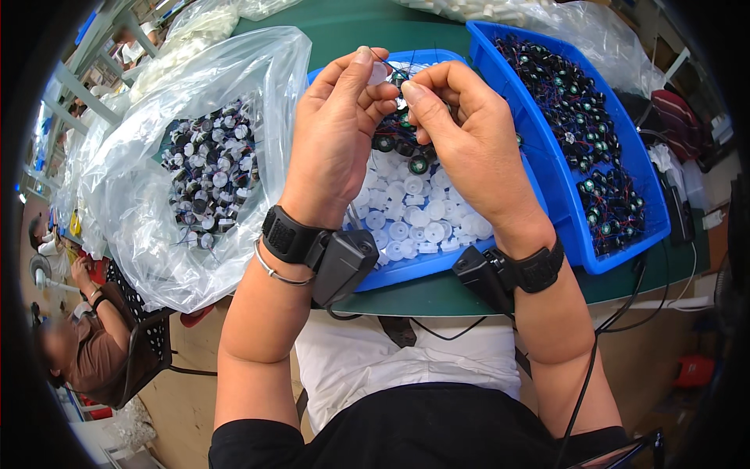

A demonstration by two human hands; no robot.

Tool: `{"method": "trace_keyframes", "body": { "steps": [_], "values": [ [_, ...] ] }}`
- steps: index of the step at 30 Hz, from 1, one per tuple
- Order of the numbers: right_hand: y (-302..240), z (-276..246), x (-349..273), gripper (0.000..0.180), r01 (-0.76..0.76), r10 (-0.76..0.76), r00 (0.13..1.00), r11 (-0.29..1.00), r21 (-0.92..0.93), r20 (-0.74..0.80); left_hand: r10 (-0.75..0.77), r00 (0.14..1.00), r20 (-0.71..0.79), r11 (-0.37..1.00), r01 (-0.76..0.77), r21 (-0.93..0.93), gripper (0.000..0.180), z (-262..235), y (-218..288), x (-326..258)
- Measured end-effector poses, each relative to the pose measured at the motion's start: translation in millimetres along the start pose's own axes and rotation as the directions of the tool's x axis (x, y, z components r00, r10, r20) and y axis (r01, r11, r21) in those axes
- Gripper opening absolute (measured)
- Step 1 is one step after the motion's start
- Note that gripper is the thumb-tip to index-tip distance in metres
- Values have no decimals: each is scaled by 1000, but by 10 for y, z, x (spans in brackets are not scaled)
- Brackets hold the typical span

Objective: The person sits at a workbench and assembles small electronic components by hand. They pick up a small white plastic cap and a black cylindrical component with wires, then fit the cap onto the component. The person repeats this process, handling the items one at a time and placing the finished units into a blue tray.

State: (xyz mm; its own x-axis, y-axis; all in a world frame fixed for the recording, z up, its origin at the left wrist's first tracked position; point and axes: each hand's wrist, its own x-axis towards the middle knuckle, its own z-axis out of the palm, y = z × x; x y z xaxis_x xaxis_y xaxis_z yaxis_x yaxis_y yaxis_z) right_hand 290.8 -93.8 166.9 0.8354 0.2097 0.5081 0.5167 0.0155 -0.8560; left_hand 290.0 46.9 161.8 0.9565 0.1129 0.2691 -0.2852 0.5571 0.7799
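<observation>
My left hand [340,105] is closed on a small round translucent white plastic cap [378,74], pinched between thumb and fingers. Close beside it, my right hand [461,109] has thumb and forefinger pressed together on thin dark wires [397,72] that run between the two hands. Whatever the wires join to is mostly hidden by my fingers. Both hands are above a blue tray [359,283]. Inside it lie many loose white plastic caps [418,215], with several small black round parts [419,165] with wires at its far side.
To the right stands a blue bin [574,227] full of black wired parts [574,117]. On the left, an open clear plastic bag [133,258] holds capped parts with wires [211,164]. More bags of white pieces lie at the back of the green table [328,31]. A person [101,344] sits at far left.
</observation>
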Motion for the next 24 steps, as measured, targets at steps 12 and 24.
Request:
{"method": "trace_keyframes", "body": {
  "steps": [12, 24],
  "values": [
    [-20, -6, 2, 13, -15, 15, 1000, 1000, -20, -1, -104, 993, 58, 991, 98, 94, 23, 11, 11, -2],
    [12, -4, 7, 13, 24, -24, 1000, 1000, -13, 3, -184, 970, 161, 964, 147, 220, 21, -14, 7, -25]
  ]
}}
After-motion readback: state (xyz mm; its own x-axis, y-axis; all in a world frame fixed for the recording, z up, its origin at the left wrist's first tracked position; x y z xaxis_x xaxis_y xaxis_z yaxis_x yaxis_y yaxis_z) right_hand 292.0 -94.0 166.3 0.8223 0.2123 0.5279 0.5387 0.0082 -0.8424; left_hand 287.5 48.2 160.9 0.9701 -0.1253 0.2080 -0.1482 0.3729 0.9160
